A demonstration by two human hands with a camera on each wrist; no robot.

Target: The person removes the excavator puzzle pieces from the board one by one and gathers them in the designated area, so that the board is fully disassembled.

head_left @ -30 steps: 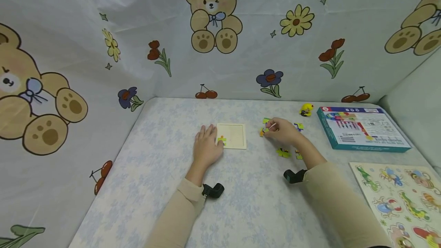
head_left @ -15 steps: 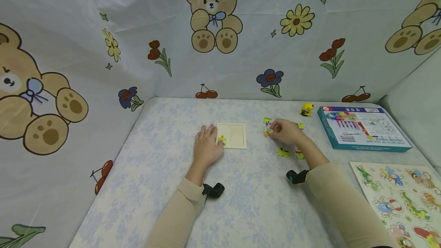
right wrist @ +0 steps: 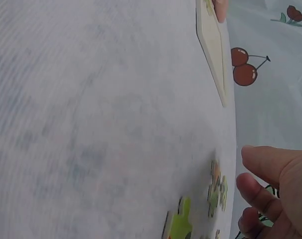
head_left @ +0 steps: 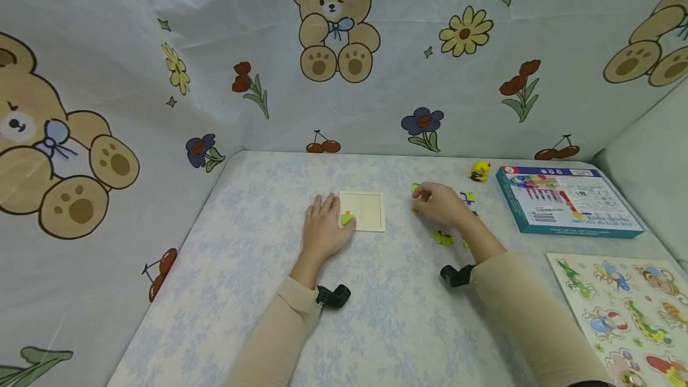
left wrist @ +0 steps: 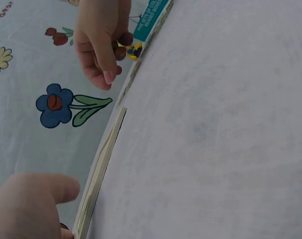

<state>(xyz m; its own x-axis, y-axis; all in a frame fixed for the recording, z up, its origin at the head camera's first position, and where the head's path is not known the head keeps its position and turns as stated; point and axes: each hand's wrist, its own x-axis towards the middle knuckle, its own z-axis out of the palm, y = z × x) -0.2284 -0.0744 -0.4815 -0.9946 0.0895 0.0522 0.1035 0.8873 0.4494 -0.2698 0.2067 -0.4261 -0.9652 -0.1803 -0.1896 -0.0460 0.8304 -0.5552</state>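
Observation:
My left hand [head_left: 321, 229] rests with straight fingers at the left side of a shallow wooden puzzle tray [head_left: 371, 211]. Its thumb reaches over the tray's edge to a green jigsaw piece [head_left: 347, 219] in the lower left corner. To the right, my right hand [head_left: 443, 203] hovers above several loose jigsaw pieces, including a green one [head_left: 443, 238]. In the right wrist view, the thumb [right wrist: 265, 162] and forefinger stand apart with nothing between them. Below them lies a jigsaw piece [right wrist: 213, 191] on the table. The right hand hides parts of other pieces in the head view.
A yellow toy duck [head_left: 479, 171] stands at the back. Right of it lies a teal-edged flat box [head_left: 570, 202]. A board with insect pictures [head_left: 623, 309] lies at the front right. A bear-print cloth [head_left: 333, 106] rises behind the table.
My left thumb has moved slightly right over the green piece in the tray. My right hand shifted a little right, then back left over the loose pieces.

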